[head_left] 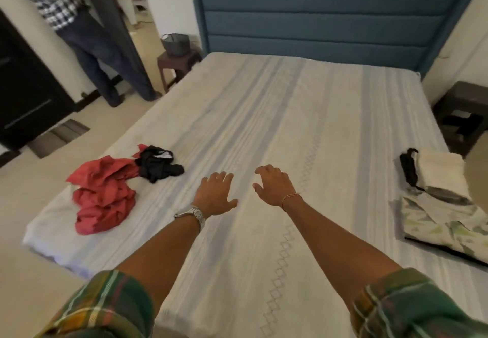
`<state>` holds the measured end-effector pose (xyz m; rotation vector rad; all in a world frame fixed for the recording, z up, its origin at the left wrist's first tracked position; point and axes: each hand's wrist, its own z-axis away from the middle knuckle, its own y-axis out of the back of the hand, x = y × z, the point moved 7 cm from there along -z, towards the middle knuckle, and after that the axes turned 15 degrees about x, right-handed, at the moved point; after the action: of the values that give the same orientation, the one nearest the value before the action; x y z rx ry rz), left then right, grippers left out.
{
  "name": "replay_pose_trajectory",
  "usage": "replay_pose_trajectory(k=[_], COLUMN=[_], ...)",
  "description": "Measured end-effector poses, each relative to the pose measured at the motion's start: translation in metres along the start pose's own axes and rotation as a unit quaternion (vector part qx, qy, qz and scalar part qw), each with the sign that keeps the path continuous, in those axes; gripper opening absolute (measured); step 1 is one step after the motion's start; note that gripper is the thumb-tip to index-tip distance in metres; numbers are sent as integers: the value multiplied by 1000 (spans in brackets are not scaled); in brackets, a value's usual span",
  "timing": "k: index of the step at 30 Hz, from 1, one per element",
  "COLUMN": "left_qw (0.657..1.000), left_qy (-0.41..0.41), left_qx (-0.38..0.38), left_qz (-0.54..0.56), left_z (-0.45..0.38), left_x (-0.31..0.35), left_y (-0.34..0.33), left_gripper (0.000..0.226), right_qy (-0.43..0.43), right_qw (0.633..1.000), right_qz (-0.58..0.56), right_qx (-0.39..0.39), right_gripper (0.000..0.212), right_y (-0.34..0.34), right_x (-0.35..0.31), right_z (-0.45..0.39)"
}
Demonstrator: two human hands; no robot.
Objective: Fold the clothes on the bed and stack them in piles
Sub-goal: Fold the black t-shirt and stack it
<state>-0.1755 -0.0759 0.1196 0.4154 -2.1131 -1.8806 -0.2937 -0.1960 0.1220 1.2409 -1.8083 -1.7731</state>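
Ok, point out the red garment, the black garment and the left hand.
red garment (pixel 101 195): head view, middle of the crumpled heap.
black garment (pixel 158 164): head view, middle of the bunched fabric.
left hand (pixel 214 195): head view, back of the hand.

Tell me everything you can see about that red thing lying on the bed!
The crumpled red cloth garment lies in an unfolded heap near the left edge of the striped pale bed sheet. It looks like soft, thin fabric, bunched into many wrinkles and folds, so what kind of garment it is cannot be told. At its upper right end it touches a small crumpled black garment. Neither hand touches it; the left hand is held open over the sheet to its right.
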Motion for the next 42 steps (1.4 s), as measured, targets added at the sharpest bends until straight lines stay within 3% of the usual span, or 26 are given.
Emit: replay_pose_trajectory(k=[8,19,32,42], left_qw=[992,977,964,908], left_qy=[122,215,234,340], left_qx=[16,-12,-110,-219], left_qz=[-12,3,59,107], left_z=[58,87,11,-33], left_x=[-94,-193,-365,-450], left_y=[21,7,-129,-271], left_gripper=[83,86,99,132], right_qy=[117,170,85,66], right_qw=[992,979,975,964], right_qz=[-20,-40,-71,-83], right_qx=[-48,-104,-193,-243], right_gripper=[48,51,51,47], right_y=[-29,-80,-262,-436], right_x=[-90,-187,-250,-265], right_z=[-27,-73,-196,-287])
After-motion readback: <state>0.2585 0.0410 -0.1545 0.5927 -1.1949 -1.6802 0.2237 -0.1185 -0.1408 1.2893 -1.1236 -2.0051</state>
